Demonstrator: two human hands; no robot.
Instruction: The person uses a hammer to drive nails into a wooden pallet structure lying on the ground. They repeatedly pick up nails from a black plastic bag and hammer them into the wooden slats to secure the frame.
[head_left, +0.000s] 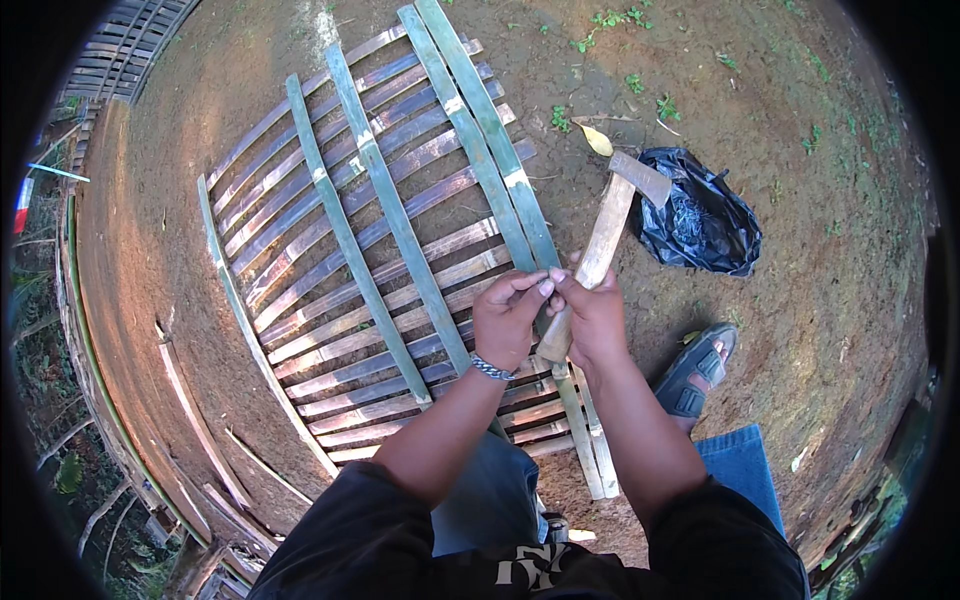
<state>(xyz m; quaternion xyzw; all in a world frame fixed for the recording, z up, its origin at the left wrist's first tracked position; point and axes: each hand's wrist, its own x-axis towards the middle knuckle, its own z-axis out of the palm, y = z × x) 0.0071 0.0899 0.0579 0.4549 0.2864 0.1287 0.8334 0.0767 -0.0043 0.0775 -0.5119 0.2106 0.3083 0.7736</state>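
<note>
Bare earth ground; slatted bamboo panel lies on it; wood-handled hatchet over panel's right edge, gripped in right hand; left hand pinched closed, fingertips meeting the right's, any held piece indiscernible; hatchet best held steady.

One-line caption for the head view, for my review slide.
Hatchet in the right hand, left hand close beside, above a slatted frame on earthen ground.
</note>
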